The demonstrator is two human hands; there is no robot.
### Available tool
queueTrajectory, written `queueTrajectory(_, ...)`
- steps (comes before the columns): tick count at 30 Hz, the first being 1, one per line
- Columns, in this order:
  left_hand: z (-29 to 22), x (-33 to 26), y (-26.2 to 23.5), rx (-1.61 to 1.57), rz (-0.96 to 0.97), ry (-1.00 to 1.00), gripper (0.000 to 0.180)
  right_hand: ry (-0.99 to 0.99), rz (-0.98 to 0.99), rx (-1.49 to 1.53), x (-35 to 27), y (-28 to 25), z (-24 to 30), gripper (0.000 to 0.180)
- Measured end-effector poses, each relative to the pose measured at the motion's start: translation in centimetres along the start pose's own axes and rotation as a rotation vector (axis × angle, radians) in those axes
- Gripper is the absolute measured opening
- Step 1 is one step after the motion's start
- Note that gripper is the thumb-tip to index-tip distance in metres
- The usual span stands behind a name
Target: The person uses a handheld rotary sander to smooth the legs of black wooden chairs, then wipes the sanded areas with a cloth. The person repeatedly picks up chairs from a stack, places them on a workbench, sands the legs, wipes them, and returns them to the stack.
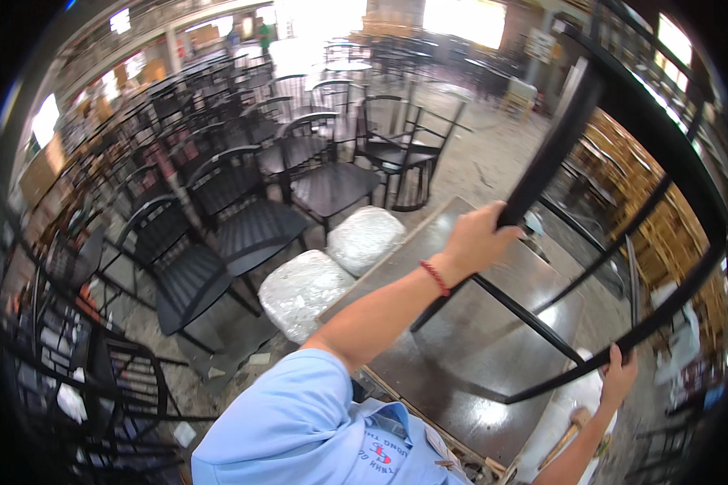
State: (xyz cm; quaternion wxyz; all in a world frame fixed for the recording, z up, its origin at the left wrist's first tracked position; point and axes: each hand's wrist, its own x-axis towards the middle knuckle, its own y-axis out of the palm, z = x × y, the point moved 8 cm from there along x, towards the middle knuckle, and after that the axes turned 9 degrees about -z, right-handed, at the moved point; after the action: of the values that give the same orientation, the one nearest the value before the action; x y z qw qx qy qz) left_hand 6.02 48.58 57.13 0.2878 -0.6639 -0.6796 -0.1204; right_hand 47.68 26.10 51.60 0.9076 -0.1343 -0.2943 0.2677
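Note:
A black chair [548, 153] is tilted over a dark, glossy tabletop [461, 347], its legs and crossbars reaching down and to the left. Around one of its upper bars is my left hand [477, 236], fingers closed, with a red bracelet at the wrist. Lower on the right, my right hand [619, 376] grips another bar of the same chair. At least one leg end appears to meet the tabletop; whether it rests there I cannot tell. The chair's upper part runs toward the picture's right rim.
Two wrapped, whitish padded seats [303, 293] sit left of the tabletop. Rows of black chairs [251, 230] fill the left and back. Stacked wooden pieces [631, 170] line the right side. A wooden-handled tool [570, 432] lies near my right forearm. Far back stands a person in green [264, 34].

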Motion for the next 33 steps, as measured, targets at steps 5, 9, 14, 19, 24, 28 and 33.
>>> queueTrajectory(5, 1.1, 0.1, 0.0, 0.131, -0.071, 0.082, 0.054, 0.061, -0.003, 0.258, -1.1, 2.2, 0.9, 0.038)
queueTrajectory(9, 0.8, 1.8, 0.5, 0.121, 0.064, 0.098, 0.047, 0.117, 0.096, 0.225, -0.5, 1.9, 0.9, 0.048)
queueTrajectory(14, -5.7, 12.4, -7.1, -0.218, -0.111, 0.163, 0.055, -0.058, -0.107, 0.473, 8.5, -6.7, 12.9, 0.074)
queueTrajectory(19, -15.8, 21.6, -4.5, -0.647, -0.163, -0.098, 0.070, -0.144, -0.238, 0.556, 15.9, -13.3, 24.6, 0.062)
queueTrajectory(24, -13.5, 25.0, -4.4, -0.601, -0.014, -0.236, 0.024, -0.190, -0.152, 0.870, 18.6, -9.8, 25.2, 0.012)
queueTrajectory(28, -13.7, 24.8, -4.7, -0.643, -0.065, -0.226, 0.015, -0.292, -0.298, 0.826, 17.4, -10.3, 23.2, 0.020)
queueTrajectory(33, -16.6, 19.3, -9.9, -0.728, -0.089, -0.162, 0.015, -0.278, -0.361, 0.861, 11.3, -14.8, 26.4, 0.025)
